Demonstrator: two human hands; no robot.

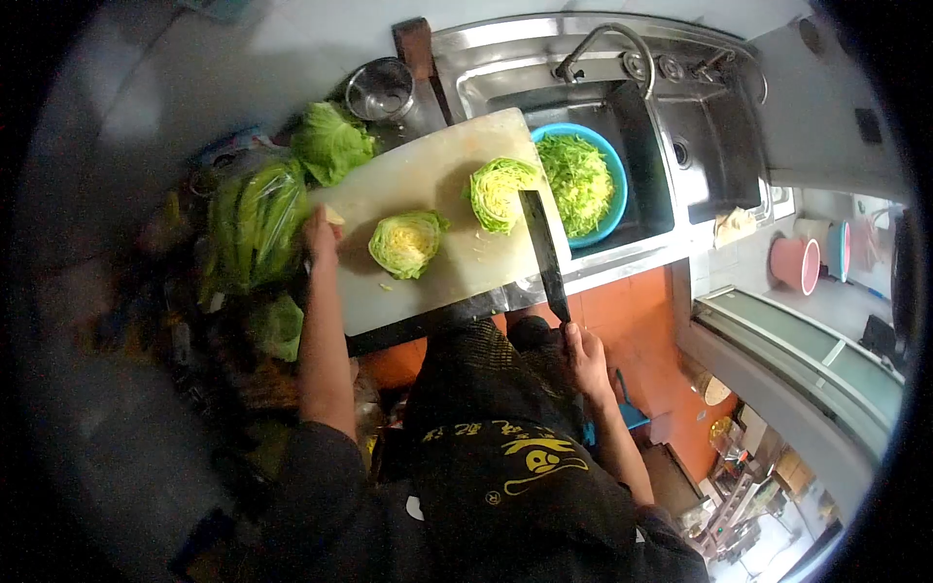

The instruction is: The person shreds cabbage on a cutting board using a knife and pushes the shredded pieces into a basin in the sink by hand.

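My right hand (581, 352) is closed around the handle of a long dark knife (546, 255), whose blade reaches up beside the right cabbage piece. That cut cabbage piece (498, 199) rests on the white cutting board (379, 311) near its right edge. A second cut cabbage piece (406, 245) lies further left, cut face up. At the board's left edge, my left hand (323, 235) is closed on a small pale piece (333, 215), perhaps cabbage core. Small shreds are scattered over the board.
A blue basin (622, 185) of shredded cabbage (575, 185) sits in the left sink basin (646, 165), right of the board. Bagged green vegetables (258, 219), a leafy cabbage (332, 144) and a metal bowl (380, 89) stand left and behind. A faucet (607, 34) arches over the sink.
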